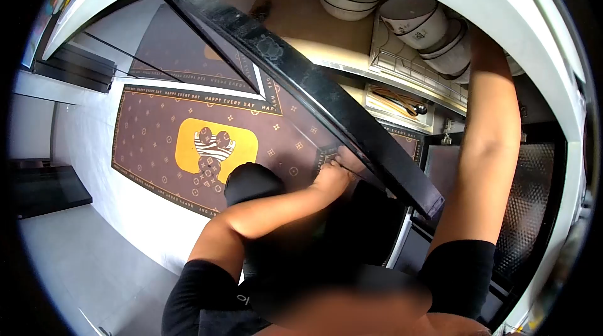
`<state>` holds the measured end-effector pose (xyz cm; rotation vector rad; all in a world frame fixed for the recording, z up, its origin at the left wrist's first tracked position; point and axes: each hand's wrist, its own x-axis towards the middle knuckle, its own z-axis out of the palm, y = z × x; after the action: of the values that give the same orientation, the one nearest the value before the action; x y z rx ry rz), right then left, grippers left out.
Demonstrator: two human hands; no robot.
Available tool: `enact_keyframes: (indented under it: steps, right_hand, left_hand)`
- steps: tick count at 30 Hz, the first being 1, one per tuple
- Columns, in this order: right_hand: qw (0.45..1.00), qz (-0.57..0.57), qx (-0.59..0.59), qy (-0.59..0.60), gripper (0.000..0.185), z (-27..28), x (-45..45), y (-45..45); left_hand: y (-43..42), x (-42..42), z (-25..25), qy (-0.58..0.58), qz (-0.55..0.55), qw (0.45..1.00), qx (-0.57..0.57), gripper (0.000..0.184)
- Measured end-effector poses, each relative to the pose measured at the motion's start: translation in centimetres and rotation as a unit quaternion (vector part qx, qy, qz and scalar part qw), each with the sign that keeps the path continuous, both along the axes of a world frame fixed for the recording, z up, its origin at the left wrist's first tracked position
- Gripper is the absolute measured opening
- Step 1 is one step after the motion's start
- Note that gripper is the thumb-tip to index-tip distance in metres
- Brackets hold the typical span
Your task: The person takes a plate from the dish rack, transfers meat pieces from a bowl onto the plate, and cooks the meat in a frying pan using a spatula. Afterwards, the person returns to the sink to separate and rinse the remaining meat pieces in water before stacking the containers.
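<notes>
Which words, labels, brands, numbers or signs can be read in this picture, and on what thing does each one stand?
"HAPPY EVERY DAY": on the dark border of the floor mat, repeated; some repeats are too small or skewed to read.
On the black shirt: a few pale letters, too small and partial to read surely.
On the stacked bowls: small dark marks, too blurred to read.
I can read no number.
</notes>
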<state>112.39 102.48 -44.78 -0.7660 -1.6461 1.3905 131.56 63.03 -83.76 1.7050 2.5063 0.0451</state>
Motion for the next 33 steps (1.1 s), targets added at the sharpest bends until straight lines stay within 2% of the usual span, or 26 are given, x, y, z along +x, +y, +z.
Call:
enact_keyframes:
  steps: [2, 5, 7, 10, 14, 17, 19, 22, 29, 33]
  right_hand:
    - [1.0, 0.003, -0.02, 0.017, 0.027, -0.2, 0.3, -0.2]
    - [0.998, 0.003, -0.048, 0.032, 0.027, -0.6, 0.7, 0.0]
    - [0.997, 0.006, -0.064, 0.048, 0.027, -0.7, 1.2, -0.2]
    - [0.994, 0.013, -0.086, 0.067, 0.027, -0.8, 1.3, -0.1]
    - [0.989, 0.017, -0.112, 0.093, 0.027, -0.8, 1.6, -0.1]
    - [0.985, 0.024, -0.13, 0.113, 0.026, -0.8, 1.6, -0.1]
    - [0.982, 0.024, -0.141, 0.123, 0.026, -0.7, 1.9, -0.1]
    - [0.977, 0.031, -0.157, 0.142, 0.026, -0.6, 2.0, -0.3]
    - [0.954, 0.052, -0.21, 0.207, 0.026, -0.2, 2.1, -0.7]
    - [0.921, 0.091, -0.259, 0.275, 0.026, 0.5, 2.9, -1.7]
  left_hand:
    - [-0.2, 0.3, -0.8, -0.039, 0.021, 0.999, 0.027, 0.017]
    - [-0.8, -0.3, 2.7, -0.093, 0.055, 0.99, 0.09, 0.018]
    - [-1.0, -0.6, 3.6, -0.076, 0.056, 0.99, 0.105, 0.018]
    - [-1.1, -0.6, 3.7, 0.007, 0.026, 0.996, 0.084, 0.017]
    - [-0.9, -0.9, 4.7, 0.053, -0.03, 0.997, 0.052, 0.016]
    - [-0.8, -1.3, 8.2, 0.024, -0.01, 1.0, 0.01, 0.017]
    - [-0.8, -1.6, 8.8, 0.004, 0.01, 1.0, 0.019, 0.017]
    - [-1.1, -1.6, 8.4, 0.006, 0.006, 0.998, 0.062, 0.017]
    - [-1.0, -0.9, 4.1, 0.063, -0.053, 0.996, 0.04, 0.015]
    - [-1.4, -1.0, 4.1, 0.081, -0.077, 0.993, 0.023, 0.015]
